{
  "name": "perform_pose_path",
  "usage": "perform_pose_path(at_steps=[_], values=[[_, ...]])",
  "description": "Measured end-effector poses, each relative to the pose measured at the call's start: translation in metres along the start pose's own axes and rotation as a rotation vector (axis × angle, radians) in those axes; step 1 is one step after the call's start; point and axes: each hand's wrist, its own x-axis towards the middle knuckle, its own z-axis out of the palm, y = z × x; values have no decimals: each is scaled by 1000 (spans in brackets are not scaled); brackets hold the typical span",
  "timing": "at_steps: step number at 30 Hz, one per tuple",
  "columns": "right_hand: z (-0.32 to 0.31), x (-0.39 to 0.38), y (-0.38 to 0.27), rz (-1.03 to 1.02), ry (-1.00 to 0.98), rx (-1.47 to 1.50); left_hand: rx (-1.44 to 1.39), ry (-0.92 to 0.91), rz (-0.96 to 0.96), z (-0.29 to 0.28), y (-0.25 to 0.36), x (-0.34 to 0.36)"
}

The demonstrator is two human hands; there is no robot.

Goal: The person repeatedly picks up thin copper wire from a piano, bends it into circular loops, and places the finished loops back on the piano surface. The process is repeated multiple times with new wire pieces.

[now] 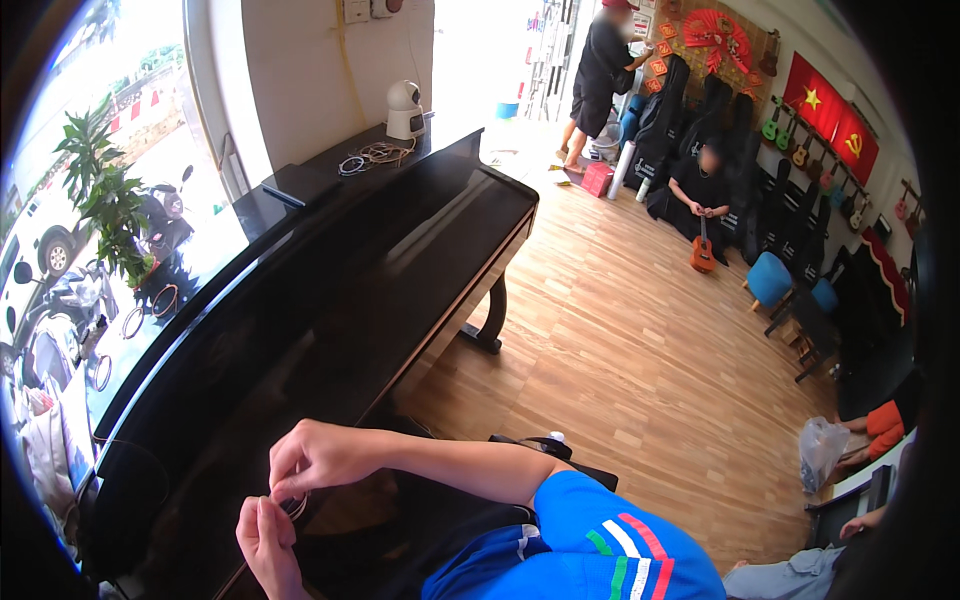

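Observation:
My right hand (318, 460) reaches across from the blue sleeve with thumb and fingertips pinched together. Just below it, my left hand (266, 545) is closed too, thumb pressed against its fingers. Between the two, a thin pale looped strand (297, 507) shows; whether it is wire or string is unclear. Both hands are over the near end of a glossy black piano (330, 290), and their fingertips nearly meet. The fingers hide most of the strand.
Coils of cord (376, 155) and a white camera (405, 110) sit on the piano's far end. Left stands a leafy plant (105, 190). Across the wooden floor, a seated person (690, 190) holds a ukulele (703, 250); another person (600, 70) stands behind. Blue stool (768, 280) at right.

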Motion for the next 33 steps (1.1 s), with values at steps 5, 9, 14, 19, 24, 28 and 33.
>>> perform_pose_path(at_steps=[5,9,14,19,24,28,33], values=[[-6,9,-8,302,19,90,-53,5,-31,-16,0,23],[-19,18,0,342,-65,147,-170,-40,-143,-20,-5,48],[-29,30,30,340,29,155,-158,4,-110,-18,-19,70],[-39,26,34,376,-62,595,-96,56,-27,-15,-25,75],[-41,24,43,324,-44,546,-58,116,-23,-9,-20,78],[-37,24,46,273,88,437,-21,157,7,-17,-32,75],[-30,18,52,228,356,417,60,149,74,-9,-35,71]])
